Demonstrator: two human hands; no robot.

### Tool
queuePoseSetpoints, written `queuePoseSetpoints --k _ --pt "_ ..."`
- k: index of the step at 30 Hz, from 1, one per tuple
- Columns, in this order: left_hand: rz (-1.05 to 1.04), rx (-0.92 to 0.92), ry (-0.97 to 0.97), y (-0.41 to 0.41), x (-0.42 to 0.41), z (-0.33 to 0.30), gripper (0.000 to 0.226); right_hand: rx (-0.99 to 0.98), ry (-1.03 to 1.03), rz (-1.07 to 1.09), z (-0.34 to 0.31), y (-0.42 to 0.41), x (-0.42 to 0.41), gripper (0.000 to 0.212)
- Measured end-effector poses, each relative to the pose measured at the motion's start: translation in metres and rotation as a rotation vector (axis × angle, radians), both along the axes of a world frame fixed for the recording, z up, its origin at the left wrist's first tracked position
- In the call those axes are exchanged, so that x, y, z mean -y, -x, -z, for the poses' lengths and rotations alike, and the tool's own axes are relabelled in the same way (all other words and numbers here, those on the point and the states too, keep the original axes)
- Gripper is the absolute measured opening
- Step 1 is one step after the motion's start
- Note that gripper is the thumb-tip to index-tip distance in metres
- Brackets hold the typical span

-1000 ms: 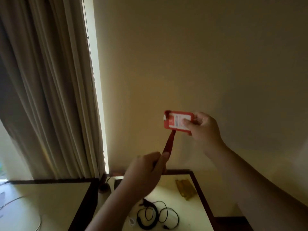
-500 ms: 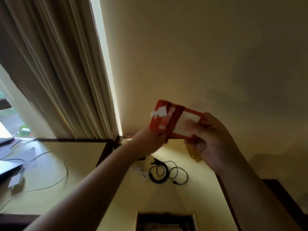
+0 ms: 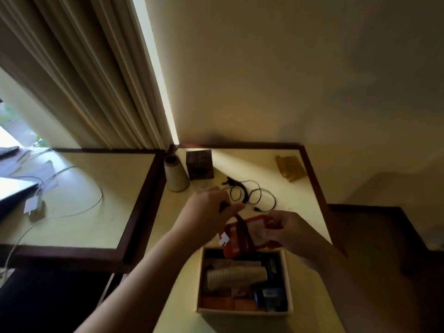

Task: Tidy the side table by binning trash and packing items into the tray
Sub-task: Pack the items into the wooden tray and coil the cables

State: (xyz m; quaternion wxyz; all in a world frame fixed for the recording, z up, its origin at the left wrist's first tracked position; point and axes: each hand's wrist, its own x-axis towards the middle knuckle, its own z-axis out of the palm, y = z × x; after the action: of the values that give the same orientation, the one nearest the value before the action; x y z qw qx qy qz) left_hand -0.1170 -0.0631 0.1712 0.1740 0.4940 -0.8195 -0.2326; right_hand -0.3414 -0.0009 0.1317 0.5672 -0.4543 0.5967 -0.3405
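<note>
While my right hand (image 3: 287, 233) grips the red card holder (image 3: 242, 236) over the tray (image 3: 287, 282) and my left hand (image 3: 211, 207) apparently pinches its strap, the tray holds cups; cable (image 3: 249, 195) and wrapper (image 3: 289, 168) remain out.

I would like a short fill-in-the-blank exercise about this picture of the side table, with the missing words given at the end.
1. Both hands hold a card holder whose colour is ____.
2. The card holder hangs just above the far edge of the ____, which already holds paper cups.
3. The cable coiled on the side table is ____ in colour.
4. The gold wrapper lies near the table's far ____ corner.

Missing words: red; tray; black; right
</note>
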Motion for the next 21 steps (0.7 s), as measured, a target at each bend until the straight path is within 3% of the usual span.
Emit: queuePoseSetpoints --k 3,7,10,12,15,18,19,21 --pt "-0.022 -0.085 -0.286 -0.012 0.01 0.025 0.027 0.195 -0.075 0.006 0.018 -0.009 -0.014 0.031" --pt "-0.163 -0.345 -0.781 -0.02 0.002 0.06 0.023 0.366 -0.19 0.125 0.045 -0.017 -0.026 0.038" --pt "-0.24 -0.436 -0.969 -0.025 -0.011 0.088 0.01 0.422 -0.232 0.217 0.063 -0.025 -0.035 0.042" --pt "-0.228 -0.46 -1.089 -0.032 -0.02 0.1 0.015 0.422 -0.237 0.25 0.073 -0.029 -0.041 0.037" --pt "-0.239 -0.595 -1.254 -0.043 -0.031 0.111 0.045 0.335 -0.224 0.264 0.082 -0.033 -0.051 0.027" --pt "-0.386 -0.761 -1.381 -0.049 -0.039 0.112 0.056 0.163 -0.192 0.205 0.088 -0.033 -0.06 0.022" --pt "-0.381 -0.756 -1.383 -0.049 -0.043 0.11 0.055 0.093 -0.19 0.182 0.091 -0.032 -0.062 0.022" --pt "-0.221 -0.552 -1.256 -0.049 -0.053 0.102 0.046 -0.066 -0.193 0.112 0.097 -0.031 -0.065 0.021"
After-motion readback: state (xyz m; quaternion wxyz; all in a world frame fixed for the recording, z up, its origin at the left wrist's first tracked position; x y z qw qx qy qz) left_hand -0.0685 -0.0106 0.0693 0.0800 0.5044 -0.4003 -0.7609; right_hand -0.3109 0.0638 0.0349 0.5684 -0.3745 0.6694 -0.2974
